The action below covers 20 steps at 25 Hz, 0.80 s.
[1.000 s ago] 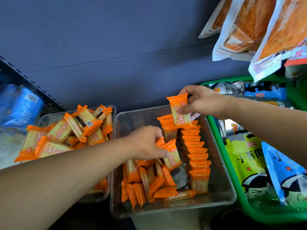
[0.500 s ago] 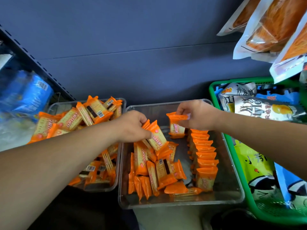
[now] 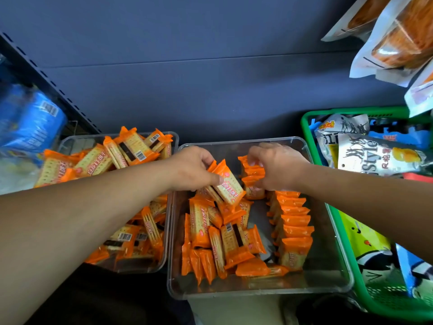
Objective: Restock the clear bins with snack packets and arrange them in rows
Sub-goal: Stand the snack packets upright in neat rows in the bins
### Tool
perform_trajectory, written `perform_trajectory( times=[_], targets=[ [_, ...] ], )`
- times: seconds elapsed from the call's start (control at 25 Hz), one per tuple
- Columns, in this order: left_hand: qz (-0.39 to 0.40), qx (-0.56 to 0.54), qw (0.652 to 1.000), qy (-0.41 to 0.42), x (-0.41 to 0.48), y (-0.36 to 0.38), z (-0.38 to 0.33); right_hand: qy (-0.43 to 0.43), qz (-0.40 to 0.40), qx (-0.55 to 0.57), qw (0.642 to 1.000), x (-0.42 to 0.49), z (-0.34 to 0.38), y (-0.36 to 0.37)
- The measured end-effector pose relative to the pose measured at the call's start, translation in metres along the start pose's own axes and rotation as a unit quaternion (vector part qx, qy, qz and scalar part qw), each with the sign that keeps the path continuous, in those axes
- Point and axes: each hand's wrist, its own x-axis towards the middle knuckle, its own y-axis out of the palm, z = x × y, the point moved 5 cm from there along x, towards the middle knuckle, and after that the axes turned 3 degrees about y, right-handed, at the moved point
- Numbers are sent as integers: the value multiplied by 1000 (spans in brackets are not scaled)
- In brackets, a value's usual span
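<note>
Within the clear bin (image 3: 328, 288), right hand (image 3: 278, 168) had lowered its packet (image 3: 251, 171) onto the row (image 3: 293, 221)'s far end, still pinching it. Left hand (image 3: 194, 170) gripped the next packet (image 3: 229, 185) above the loose heap (image 3: 218, 242).

1. Shop: a shelf bay in a snack aisle.
2. 12 o'clock: dark blue back panel (image 3: 187, 66). 10 o'clock: slotted shelving upright (image 3: 49, 77). Standard retail racking.
3. 6–8 o'clock: two clear bins (image 3: 332, 266) side by side, both holding identical orange cracker packets (image 3: 234, 240), several with a barcode (image 3: 140, 156) showing.
4. 3 o'clock: green plastic basket (image 3: 307, 127) packed with mixed printed snack bags (image 3: 365, 158).
5. 1–2 o'clock: orange snack pouches (image 3: 403, 38) hanging, overlapped.
6. 9 o'clock: blue barcoded packs (image 3: 30, 118) in the neighbouring bay.
</note>
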Motion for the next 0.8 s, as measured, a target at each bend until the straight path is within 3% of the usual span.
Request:
perform_trajectory(
  times=[0.08, 0.24, 0.36, 0.44, 0.48, 0.56, 0.68, 0.8],
  targets=[
    [6, -26, 1000, 1, -1, 0, -3, -13, 3, 147, 989, -3, 0, -13],
    [12, -95, 995, 15, -3, 2, -17, -20, 107, 422, 900, -12, 10, -15],
    [27, -165, 985, 48, -2, 10, -30, -26, 158, 486, 859, -15, 6, -8],
    [38, -170, 983, 64, 0, 21, -33, 2, 122, 477, 871, -14, -11, -11],
    [35, -130, 988, 71, 1, 26, -32, 19, 84, 451, 888, -14, -22, -14],
    [32, 66, 992, 103, 11, 41, -25, 30, 13, 388, 921, -17, -40, -18],
    [117, 336, 913, 199, 32, 76, -14, 10, -38, 343, 938, -27, -52, -16],
    [203, 405, 872, 187, 47, 97, -3, 18, -35, 386, 922, -28, -62, -8]
  ],
)
